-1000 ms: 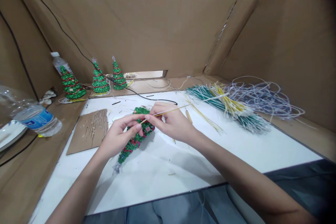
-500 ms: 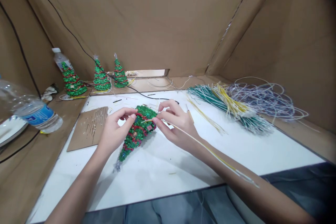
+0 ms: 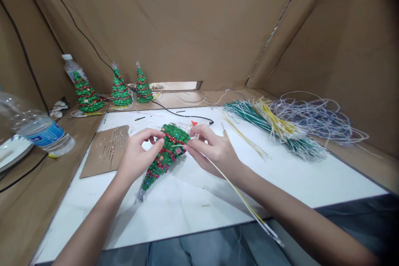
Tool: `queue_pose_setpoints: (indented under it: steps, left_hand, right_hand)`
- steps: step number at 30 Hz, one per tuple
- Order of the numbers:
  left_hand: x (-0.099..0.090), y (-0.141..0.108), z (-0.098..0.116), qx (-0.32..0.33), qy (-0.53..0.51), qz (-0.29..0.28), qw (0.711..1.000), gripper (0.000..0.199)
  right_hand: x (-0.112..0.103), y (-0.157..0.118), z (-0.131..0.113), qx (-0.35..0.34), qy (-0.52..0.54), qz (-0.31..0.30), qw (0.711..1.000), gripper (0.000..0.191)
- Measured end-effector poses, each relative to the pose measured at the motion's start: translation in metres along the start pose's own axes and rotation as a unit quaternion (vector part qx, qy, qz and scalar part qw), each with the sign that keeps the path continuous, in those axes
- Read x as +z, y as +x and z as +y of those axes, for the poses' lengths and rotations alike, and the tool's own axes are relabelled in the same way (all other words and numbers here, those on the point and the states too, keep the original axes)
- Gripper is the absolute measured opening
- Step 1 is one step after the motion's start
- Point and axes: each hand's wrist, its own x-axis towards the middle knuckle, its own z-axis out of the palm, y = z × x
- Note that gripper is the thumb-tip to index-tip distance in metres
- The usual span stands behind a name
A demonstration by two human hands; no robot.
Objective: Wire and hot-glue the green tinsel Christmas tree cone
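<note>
At mid-frame lies the green tree (image 3: 166,158), right hand (image 3: 218,153) pinching yellow and white wires (image 3: 244,200) at its wide end, tails now swung from upper to lower right, left hand (image 3: 140,153) off them, at the tree's edge, hold unclear, work seemingly shifted onto the tree.

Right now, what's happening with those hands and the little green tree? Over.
Right hand pinching yellow and white wires; left hand at the green tree. Tree lying on white tabletop, tip toward the person. Black cable beyond, clear of it.
</note>
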Motion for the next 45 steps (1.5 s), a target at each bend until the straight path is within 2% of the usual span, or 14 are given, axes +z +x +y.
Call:
queue_pose_setpoints:
  steps: [11, 15, 25, 32, 39, 45]
  left_hand:
    - [0.000, -0.001, -0.001, 0.063, 0.041, -0.027, 0.997, 0.011]
    - [0.000, -0.001, 0.001, 0.080, 0.047, -0.041, 0.995, 0.014]
    - [-0.003, -0.003, 0.002, 0.073, 0.045, -0.050, 0.995, 0.015]
    - [-0.002, -0.001, 0.001, 0.074, 0.046, -0.049, 0.995, 0.015]
    - [-0.002, -0.001, 0.000, 0.093, 0.047, -0.065, 0.992, 0.015]
    - [-0.004, 0.000, -0.001, 0.094, 0.064, -0.070, 0.991, 0.012]
  right_hand:
    - [-0.002, 0.010, -0.008, -0.140, -0.042, 0.016, 0.989, 0.016]
    - [0.000, 0.014, -0.003, -0.128, -0.043, 0.010, 0.991, 0.019]
    - [0.000, 0.014, 0.007, -0.099, -0.066, -0.025, 0.993, 0.021]
    - [-0.005, 0.020, -0.002, -0.161, -0.091, -0.029, 0.982, 0.022]
    - [-0.004, 0.027, -0.016, -0.223, -0.083, -0.106, 0.965, 0.026]
    - [0.009, 0.034, -0.011, -0.200, -0.097, -0.164, 0.961, 0.025]
